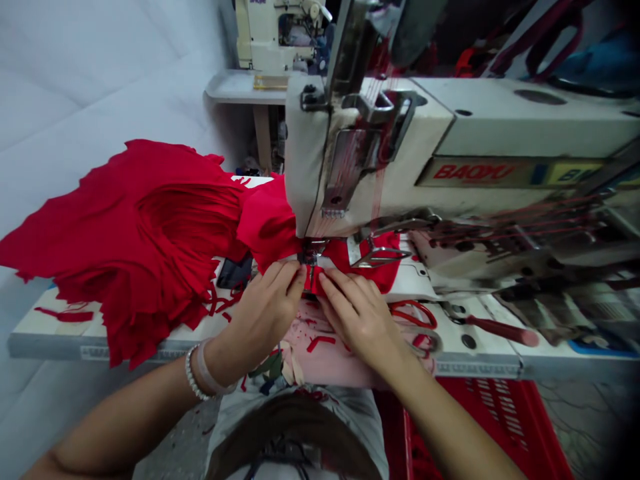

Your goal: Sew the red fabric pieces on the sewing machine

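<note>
My left hand (273, 300) and my right hand (357, 313) lie side by side in front of the needle of a white sewing machine (450, 153). Both press their fingertips onto a small piece of red fabric (313, 279) under the presser foot (313, 252). The fingers of each hand are held together and pinch down on the cloth. More red cloth (267, 220) bunches behind the needle on the left.
A big stack of red fabric pieces (135, 240) lies on the table's left. Red-handled scissors (415, 317) and a red-handled screwdriver (495, 328) rest to the right. A red plastic crate (485, 420) stands below. Another sewing machine (273, 33) stands behind.
</note>
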Tool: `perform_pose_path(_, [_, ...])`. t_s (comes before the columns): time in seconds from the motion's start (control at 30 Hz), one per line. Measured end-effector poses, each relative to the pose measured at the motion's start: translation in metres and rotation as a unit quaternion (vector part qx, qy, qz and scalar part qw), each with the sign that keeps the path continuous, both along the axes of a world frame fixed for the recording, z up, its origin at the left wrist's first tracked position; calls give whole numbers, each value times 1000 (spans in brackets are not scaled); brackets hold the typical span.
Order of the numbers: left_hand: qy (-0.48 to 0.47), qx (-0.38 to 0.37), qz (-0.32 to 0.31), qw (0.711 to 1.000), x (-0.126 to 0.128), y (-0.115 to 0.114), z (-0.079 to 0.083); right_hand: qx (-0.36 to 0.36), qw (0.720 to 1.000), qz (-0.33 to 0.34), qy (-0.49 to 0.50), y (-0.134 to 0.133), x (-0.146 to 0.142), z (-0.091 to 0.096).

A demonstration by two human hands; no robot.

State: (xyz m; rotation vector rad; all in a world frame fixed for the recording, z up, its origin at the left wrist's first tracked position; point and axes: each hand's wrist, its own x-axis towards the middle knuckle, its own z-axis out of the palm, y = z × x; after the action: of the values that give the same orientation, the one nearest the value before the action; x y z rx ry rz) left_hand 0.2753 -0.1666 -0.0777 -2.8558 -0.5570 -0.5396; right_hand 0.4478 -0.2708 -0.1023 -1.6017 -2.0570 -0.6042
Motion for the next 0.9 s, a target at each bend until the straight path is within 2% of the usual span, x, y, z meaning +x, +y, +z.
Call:
perform_pose_path(0.1, [-1,-12,-14,1000,-4,-1,-1,31,999,-23,3,4,-9,-1])
perform_pose_path(0.27, [-10,-8,-2,1000,-5,-1,0,57,988,-32,139,10,-17,-1])
perform_pose_path(0.4, [-8,-16,-4,1000,-5,-4,1,26,996,-16,79,11,-20,1])
perform_pose_path(0.57, [-11,-30,-8,999,-5,-4,-1,21,999,-33,31,9,-21,3])
perform_pose_path(0.9, [-20,-6,-19,1000,-7,-1,-5,2,998,-30,51,7,-20,4])
